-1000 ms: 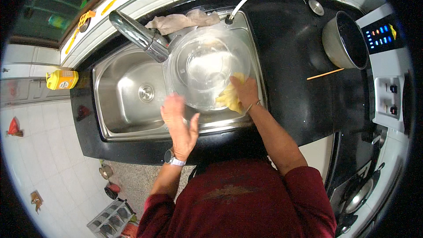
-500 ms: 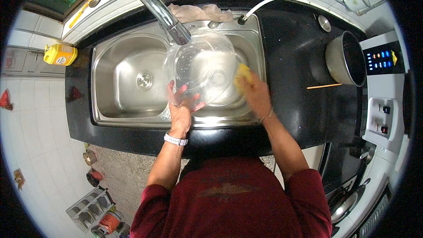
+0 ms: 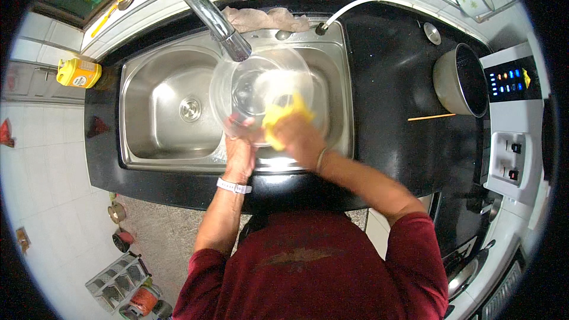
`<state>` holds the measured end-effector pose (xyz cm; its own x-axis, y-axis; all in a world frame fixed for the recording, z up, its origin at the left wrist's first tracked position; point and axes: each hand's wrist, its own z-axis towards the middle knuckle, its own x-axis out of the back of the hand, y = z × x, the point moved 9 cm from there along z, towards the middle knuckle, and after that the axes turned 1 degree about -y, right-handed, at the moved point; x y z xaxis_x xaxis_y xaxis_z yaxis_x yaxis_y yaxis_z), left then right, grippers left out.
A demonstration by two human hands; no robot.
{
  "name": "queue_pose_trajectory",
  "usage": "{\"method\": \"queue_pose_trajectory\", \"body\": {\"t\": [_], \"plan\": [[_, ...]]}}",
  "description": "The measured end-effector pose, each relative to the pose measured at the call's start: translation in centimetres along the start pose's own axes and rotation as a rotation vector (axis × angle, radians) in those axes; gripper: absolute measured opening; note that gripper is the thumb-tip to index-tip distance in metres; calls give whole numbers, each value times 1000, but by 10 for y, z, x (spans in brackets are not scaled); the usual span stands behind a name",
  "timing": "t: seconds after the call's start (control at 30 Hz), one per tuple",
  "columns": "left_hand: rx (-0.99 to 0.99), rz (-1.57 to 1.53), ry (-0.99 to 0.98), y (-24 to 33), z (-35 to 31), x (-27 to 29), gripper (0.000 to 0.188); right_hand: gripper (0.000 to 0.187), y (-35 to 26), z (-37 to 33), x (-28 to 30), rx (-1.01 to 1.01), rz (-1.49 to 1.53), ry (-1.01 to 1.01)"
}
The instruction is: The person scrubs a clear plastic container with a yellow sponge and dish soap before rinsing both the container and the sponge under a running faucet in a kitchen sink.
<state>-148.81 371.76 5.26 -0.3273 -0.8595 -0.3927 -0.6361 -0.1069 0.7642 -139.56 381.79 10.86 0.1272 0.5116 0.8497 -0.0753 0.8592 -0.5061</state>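
Observation:
A clear round plastic bowl (image 3: pixel 222 86) is held over the right basin of the steel double sink (image 3: pixel 133 124), below the chrome faucet (image 3: pixel 214 22). My left hand (image 3: pixel 240 142) grips the bowl at its near left side, the fingers seen partly through the plastic. In my right hand (image 3: pixel 299 137) is a yellow cloth (image 3: pixel 290 109), pressed against the bowl's near right side or just over it; motion blurs the exact contact. My right fingers are wrapped around the cloth.
A yellow jug (image 3: pixel 79 73) stands at the counter's left end. On the right side are a deep pot (image 3: pixel 460 80), an orange stick (image 3: pixel 431 117) and a small metal lid (image 3: pixel 432 34). Behind the faucet lies a crumpled beige cloth (image 3: pixel 267 20). A white hose (image 3: pixel 349 7) arches behind the sink.
My right hand has swung left and nearer with the yellow cloth, from beside the bowl's right edge to its near side. My left hand keeps its hold, and the bowl has shifted slightly left.

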Motion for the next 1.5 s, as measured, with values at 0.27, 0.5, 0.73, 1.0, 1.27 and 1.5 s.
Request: {"method": "queue_pose_trajectory", "body": {"t": [0.27, 0.5, 0.73, 1.0, 1.27, 1.5], "plan": [[173, 121, -145, 11, -1, -8, 57, 30, 30, -21, -2, 9, -205, -41], [73, 180, -134, -30, 19, 7, 52, 19, -8, -12, -7, 95, -127, 203], [252, -15, -59, -47, 8, -2, 58, 29, 6, -8, -22, -196, -83, -565], [331, -143, 26, -52, -3, 7, 64, 38, 73, 56, 35, -218, 251, -390], [342, -122, 12, -53, -3, 12, 64, 46, 107, 161, 71, -99, 248, 213], [319, -117, -34, -46, 0, 2, 67, 47, 117, 159, 62, -133, 300, 203]]}}
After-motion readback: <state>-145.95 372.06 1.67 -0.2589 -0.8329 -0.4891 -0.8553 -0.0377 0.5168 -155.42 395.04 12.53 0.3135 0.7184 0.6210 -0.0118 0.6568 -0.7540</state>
